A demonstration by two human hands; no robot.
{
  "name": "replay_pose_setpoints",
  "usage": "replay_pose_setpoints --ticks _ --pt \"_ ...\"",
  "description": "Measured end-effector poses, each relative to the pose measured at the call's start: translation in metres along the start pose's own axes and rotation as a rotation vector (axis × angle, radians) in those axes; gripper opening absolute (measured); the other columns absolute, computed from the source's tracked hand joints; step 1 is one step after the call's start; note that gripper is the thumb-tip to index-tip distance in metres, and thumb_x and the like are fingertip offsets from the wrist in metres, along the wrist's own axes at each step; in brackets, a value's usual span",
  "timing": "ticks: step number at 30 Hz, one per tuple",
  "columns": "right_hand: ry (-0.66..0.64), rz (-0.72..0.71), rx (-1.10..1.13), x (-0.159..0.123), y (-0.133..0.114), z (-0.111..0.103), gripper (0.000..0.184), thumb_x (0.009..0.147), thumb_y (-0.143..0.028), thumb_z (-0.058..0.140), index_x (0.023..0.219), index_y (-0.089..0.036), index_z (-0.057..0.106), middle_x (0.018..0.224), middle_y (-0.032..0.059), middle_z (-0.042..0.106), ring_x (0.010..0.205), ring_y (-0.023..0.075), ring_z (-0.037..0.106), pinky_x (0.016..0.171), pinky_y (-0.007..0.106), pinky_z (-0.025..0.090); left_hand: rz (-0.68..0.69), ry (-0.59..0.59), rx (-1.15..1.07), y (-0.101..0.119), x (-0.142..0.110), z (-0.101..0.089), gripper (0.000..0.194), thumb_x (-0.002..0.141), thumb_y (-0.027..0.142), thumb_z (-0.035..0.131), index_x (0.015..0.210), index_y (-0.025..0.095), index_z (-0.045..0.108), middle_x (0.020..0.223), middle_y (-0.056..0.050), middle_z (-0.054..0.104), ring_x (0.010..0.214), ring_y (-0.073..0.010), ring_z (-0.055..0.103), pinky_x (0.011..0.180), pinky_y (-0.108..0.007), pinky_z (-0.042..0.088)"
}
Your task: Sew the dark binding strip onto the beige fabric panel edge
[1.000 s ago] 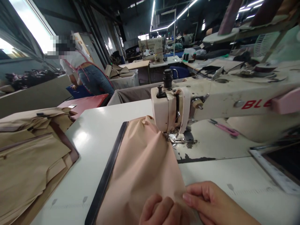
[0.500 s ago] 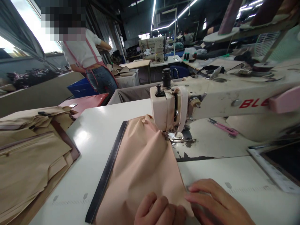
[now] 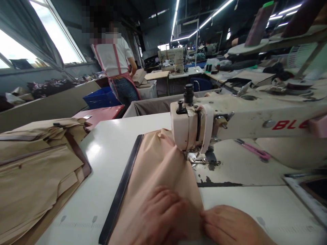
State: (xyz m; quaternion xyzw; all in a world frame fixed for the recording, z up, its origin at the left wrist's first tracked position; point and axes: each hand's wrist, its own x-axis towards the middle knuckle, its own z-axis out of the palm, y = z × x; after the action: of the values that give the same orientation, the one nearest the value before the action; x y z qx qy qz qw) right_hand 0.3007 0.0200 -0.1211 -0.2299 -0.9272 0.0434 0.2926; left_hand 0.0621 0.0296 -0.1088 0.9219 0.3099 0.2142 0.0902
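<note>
A beige fabric panel with a dark band down its left edge lies on the white sewing table. Its far right part runs under the presser foot of a sewing machine and is puckered there. Smeared by motion, my left hand is over the near part of the panel with its fingers bent; their exact grip is unclear. At the panel's right edge my right hand has its fingers closed together, pinching the fabric.
Folded beige pieces are stacked at the left. Pink-handled snips lie behind the needle area, right of the machine head. A dark-screened device sits at the right edge. Beyond the table a person in a pink apron stands turned away.
My left hand has moved forward over the fabric, away from the right hand. My right fingers have closed at the fabric's edge. The view has shifted slightly, and the person has turned.
</note>
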Motion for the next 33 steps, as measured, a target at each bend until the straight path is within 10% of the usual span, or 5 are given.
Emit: replay_pose_setpoints --ticks 6,12,19,26,33 --pt "-0.123 -0.037 -0.089 0.013 0.017 0.004 0.026 0.090 -0.009 0.043 0.091 -0.014 0.069 0.082 0.0067 0.074 0.069 0.0174 0.070 0.071 0.024 0.057 -0.220 -0.341 0.333 -0.051 -0.010 -0.038 0.056 0.091 0.052 0.040 0.142 0.036 0.024 0.151 -0.004 0.022 0.137 -0.0345 0.019 0.106 -0.067 0.015" --pt "0.055 -0.024 -0.103 0.018 0.032 0.010 0.044 0.098 -0.017 0.026 0.087 -0.014 0.069 0.075 0.0071 0.073 0.069 0.0164 0.070 0.070 0.023 0.057 0.200 -0.415 0.114 -0.038 0.016 -0.026 0.049 0.099 0.029 0.030 0.145 0.025 0.015 0.150 0.003 0.025 0.140 -0.0138 0.014 0.115 -0.041 -0.006" --pt "0.366 0.022 -0.188 0.027 0.053 0.026 0.049 0.101 -0.018 0.023 0.081 -0.019 0.068 0.073 0.0016 0.074 0.065 0.0109 0.070 0.069 0.015 0.056 0.182 -0.491 -0.110 -0.066 0.042 -0.033 0.044 0.095 0.043 0.038 0.135 0.026 0.038 0.141 -0.001 0.044 0.134 -0.0157 0.032 0.116 -0.039 0.000" --pt "0.011 -0.184 -0.477 0.024 0.071 0.019 0.042 0.084 -0.003 0.031 0.099 -0.010 0.069 0.102 0.0077 0.071 0.088 0.0205 0.070 0.071 0.026 0.059 0.234 -0.455 -0.056 -0.095 0.055 -0.021 0.047 0.091 0.040 0.047 0.136 0.030 0.038 0.141 0.001 0.044 0.137 -0.0159 0.025 0.115 -0.041 -0.007" --pt "-0.116 0.042 -0.528 0.022 0.062 0.028 0.040 0.085 -0.007 0.036 0.116 0.001 0.060 0.122 0.0172 0.059 0.106 0.0278 0.061 0.078 0.039 0.059 0.192 -0.371 -0.106 -0.112 0.071 -0.018 0.047 0.090 0.034 0.050 0.136 0.031 0.040 0.139 0.000 0.047 0.133 -0.0186 0.033 0.114 -0.037 0.011"
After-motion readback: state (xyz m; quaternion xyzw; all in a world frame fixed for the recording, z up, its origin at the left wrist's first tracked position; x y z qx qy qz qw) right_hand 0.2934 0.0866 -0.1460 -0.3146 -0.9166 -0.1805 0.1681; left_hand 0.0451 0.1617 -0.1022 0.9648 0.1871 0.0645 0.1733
